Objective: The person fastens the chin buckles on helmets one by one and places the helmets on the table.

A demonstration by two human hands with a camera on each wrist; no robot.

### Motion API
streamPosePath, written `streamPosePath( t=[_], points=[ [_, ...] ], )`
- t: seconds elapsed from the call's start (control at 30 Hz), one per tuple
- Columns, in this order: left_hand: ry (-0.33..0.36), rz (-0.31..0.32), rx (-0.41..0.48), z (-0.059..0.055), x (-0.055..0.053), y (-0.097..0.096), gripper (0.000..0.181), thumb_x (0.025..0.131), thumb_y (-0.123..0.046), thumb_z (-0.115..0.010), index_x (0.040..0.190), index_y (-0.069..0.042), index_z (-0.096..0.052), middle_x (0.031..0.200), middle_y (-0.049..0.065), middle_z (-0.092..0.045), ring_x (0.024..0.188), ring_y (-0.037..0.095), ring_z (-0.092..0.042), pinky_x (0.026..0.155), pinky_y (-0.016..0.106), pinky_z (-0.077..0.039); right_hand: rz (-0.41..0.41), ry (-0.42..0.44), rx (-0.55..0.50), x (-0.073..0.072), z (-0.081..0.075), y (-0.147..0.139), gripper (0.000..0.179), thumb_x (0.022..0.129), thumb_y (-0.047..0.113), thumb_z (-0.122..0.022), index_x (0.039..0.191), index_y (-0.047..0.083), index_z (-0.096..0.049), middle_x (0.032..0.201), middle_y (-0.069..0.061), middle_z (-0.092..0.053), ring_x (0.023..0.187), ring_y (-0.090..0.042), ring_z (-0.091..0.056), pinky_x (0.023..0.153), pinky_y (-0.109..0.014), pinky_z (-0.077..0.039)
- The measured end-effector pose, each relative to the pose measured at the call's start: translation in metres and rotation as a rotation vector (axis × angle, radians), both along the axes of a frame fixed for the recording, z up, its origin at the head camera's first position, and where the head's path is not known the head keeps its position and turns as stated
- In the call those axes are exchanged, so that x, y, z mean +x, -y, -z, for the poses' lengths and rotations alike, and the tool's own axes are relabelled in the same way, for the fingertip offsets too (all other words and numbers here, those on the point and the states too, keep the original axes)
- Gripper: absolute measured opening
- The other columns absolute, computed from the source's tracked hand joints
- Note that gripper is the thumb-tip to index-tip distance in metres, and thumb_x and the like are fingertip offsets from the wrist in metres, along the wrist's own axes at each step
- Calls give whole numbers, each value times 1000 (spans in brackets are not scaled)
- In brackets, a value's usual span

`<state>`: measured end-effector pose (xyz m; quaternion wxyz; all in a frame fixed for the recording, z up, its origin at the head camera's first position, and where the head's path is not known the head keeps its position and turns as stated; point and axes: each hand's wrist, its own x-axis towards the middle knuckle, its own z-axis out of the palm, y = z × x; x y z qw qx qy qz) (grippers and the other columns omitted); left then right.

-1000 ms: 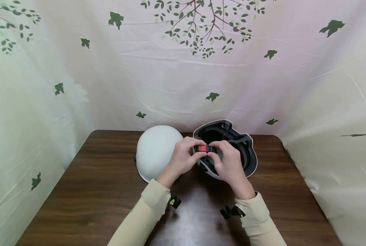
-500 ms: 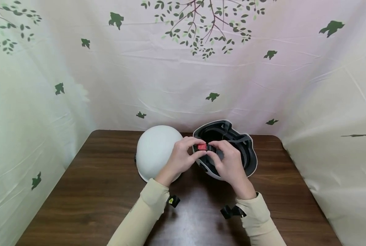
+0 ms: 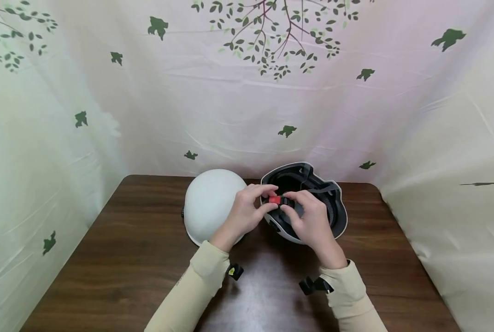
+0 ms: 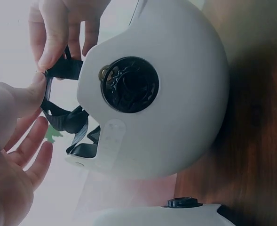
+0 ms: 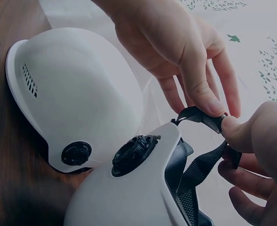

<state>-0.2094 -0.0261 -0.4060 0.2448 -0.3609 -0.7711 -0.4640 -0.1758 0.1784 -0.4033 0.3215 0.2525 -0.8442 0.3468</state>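
Note:
In the head view, a white helmet [image 3: 340,221] lies upside down, its black lining facing up. Above its opening, my left hand [image 3: 247,210] pinches the red part of a chin strap buckle [image 3: 274,199] between thumb and fingers. My right hand [image 3: 310,219] pinches the black part of the buckle [image 3: 287,201] beside it. The two parts sit end to end; I cannot tell whether they are joined. Black webbing straps [image 5: 201,162] run from the helmet's edge to the fingers in the right wrist view. Fingertips mostly hide the buckle in both wrist views.
A second white helmet [image 3: 211,205] rests dome up just left of the first. Both are near the back of the brown wooden table [image 3: 139,258]. A pale curtain [image 3: 230,115] with leaf prints hangs right behind, and others flank the sides.
Both hands stay over the upturned helmet. The buckle parts dip and shift slightly right, with the red part turning a little between the left fingers. The helmets have not moved.

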Motion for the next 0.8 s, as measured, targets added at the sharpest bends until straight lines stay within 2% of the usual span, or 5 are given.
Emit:
streamPosePath(
  t=[0.2,0.43,0.6,0.7,0.8],
  points=[
    [-22,0,31,3,1,-1,36,82,-4,-89,116,-4,-76,105,7,-78,90,26,-65,68,24,-50,7,-7,-7,1,1,4,28,83,1,-88,107,-1,-75,101,-14,-73,90,-27,-68,77,-47,-59],
    [-44,14,9,3,2,-7,28,86,-6,-86,112,-5,-77,108,6,-78,87,24,-59,64,36,-52,48,2,-13,4,1,8,26,84,2,-87,106,-1,-74,98,-15,-71,87,-28,-67,73,-45,-59],
    [-60,-29,-15,5,2,-8,32,86,-9,-87,116,-5,-76,107,6,-77,89,25,-60,71,27,-48,54,15,-8,4,2,5,27,84,4,-87,107,-1,-75,99,-15,-72,89,-28,-69,74,-46,-59],
    [-54,-47,-11,5,2,-7,34,89,-10,-86,120,-6,-74,110,7,-75,94,26,-63,77,29,-50,70,35,-4,1,1,2,28,86,7,-87,110,0,-75,101,-14,-73,90,-28,-69,74,-46,-59],
    [-14,-44,-15,6,6,-4,31,91,-11,-83,120,-6,-73,116,7,-72,101,25,-65,84,33,-53,98,72,-14,0,1,-2,28,87,9,-87,111,1,-75,100,-14,-73,88,-27,-68,71,-47,-57]
  ],
)
